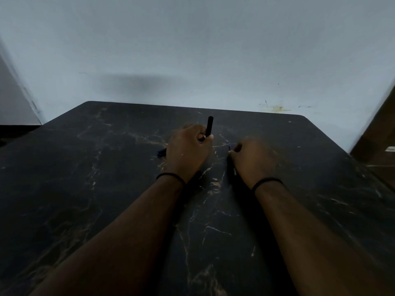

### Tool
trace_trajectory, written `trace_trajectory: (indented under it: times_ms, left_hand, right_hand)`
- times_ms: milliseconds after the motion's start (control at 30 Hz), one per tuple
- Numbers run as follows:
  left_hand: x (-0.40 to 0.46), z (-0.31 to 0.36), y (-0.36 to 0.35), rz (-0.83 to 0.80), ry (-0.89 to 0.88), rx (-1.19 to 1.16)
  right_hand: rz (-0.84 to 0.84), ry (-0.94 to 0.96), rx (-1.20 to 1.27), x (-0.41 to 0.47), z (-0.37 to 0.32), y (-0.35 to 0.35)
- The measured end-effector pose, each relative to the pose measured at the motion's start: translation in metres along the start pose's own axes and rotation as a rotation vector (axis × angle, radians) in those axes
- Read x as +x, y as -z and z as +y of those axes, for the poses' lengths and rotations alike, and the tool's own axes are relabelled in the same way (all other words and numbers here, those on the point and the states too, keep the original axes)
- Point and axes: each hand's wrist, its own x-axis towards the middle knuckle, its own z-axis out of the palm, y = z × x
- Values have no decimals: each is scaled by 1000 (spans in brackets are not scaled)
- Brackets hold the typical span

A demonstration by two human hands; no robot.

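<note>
Left hand has its fingers curled tight round the lower end of a black cylindrical plastic marker, which stands near upright with its top poking above the knuckles, over the far middle of the black marble-pattern table. Right hand, just beside and apart from the left, has curled fingers pinching a thin dark pen with a blue tip. The view is blurred there, so the exact finger placement is unclear. A short blue pen-like piece lies on the table at the left hand's outer edge, partly hidden; whether they touch I can't tell. Thin black bands sit on both wrists. A pale blue wall is behind, and a brown wooden panel is at far right.
</note>
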Motion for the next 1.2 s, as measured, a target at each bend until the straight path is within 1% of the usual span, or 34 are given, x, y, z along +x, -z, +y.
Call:
trace_trajectory:
  times_ms: [100, 167, 300, 367, 567, 700, 833, 1033, 1200]
  left_hand:
    - [0, 1, 1, 5, -14, 11]
    - [0, 0, 1, 5, -20, 11]
    - [1, -2, 0, 6, -27, 21]
    - [1, -3, -1, 8, -27, 23]
    - [3, -6, -2, -2, -24, 13]
    - [2, -6, -3, 4, -14, 7]
    - [4, -6, -3, -16, -9, 10]
    - [3, -6, -3, -1, -6, 10]
    - [3, -6, -3, -5, -14, 4]
  right_hand:
    - [-7, -2, -3, 1, -1, -1]
    - [-7, -18, 60, 2, 1, 1]
    - [125, -72, 134, 3, 9, 8]
    - [145, -104, 154, 5, 15, 9]
    - [117, -181, 134, 12, 30, 6]
    - [40, -219, 168, 17, 34, 1]
    - [50, -208, 144, 20, 37, -4]
    - [-26, -236, 176, 26, 39, -13]
    - [-41, -236, 211, 26, 39, -12]
